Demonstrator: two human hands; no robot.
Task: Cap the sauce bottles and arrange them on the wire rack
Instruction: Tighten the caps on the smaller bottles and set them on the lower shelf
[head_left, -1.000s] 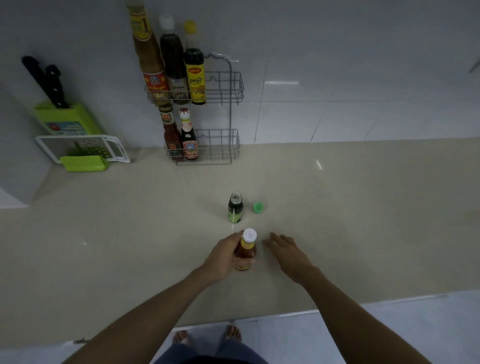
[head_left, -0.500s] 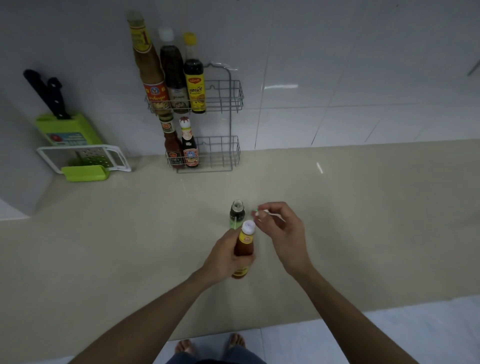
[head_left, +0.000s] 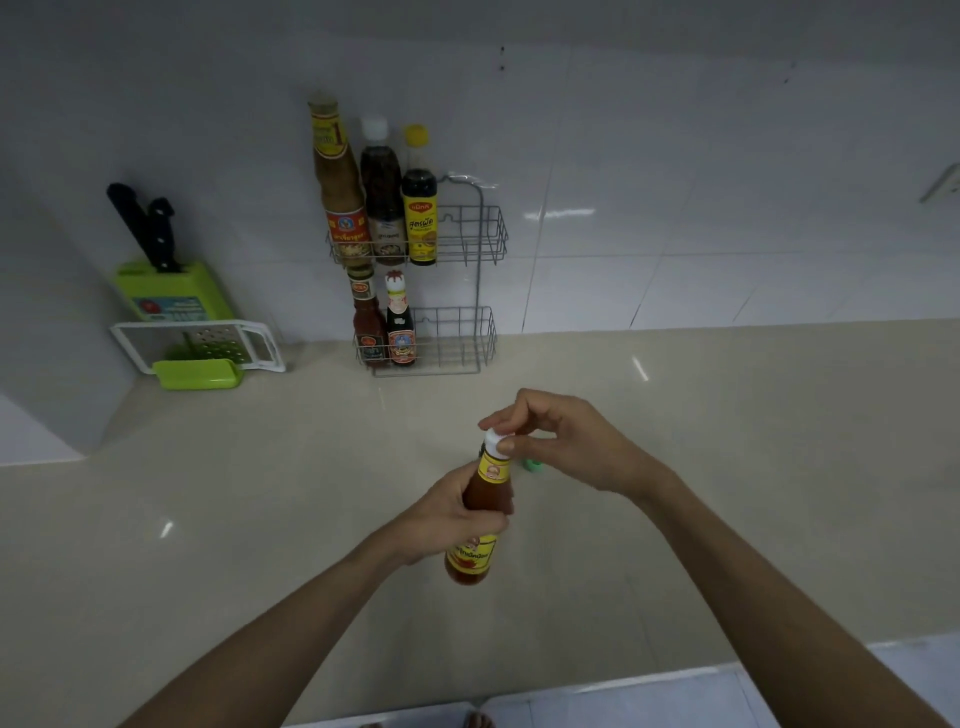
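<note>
Left grip (head_left: 447, 512): wrapped round the middle of the red sauce bottle (head_left: 470, 561), probably so the body does not turn with the cap
Right grip (head_left: 566, 447): thumb and fingertips pinch the white cap (head_left: 493, 446) on the bottle's mouth; cannot tell if it is screwed home
Bottle position: in front of the person, top leaning towards the wall, seemingly raised off the worktop (head_left: 727, 467); well apart from the wire rack (head_left: 462, 338)
Step in hand: capping, by my reading; racking not yet done
Green cap (head_left: 533, 465): loose on the worktop just beyond the right grip, half hidden; presumably for another bottle, which I cannot make out
Racked bottles (head_left: 400, 332): three on the upper tier, two on the lower, all crowded left, so the right of both tiers has room for newcomers
Risk: a cap left loose could leak once the bottle is shelved
</note>
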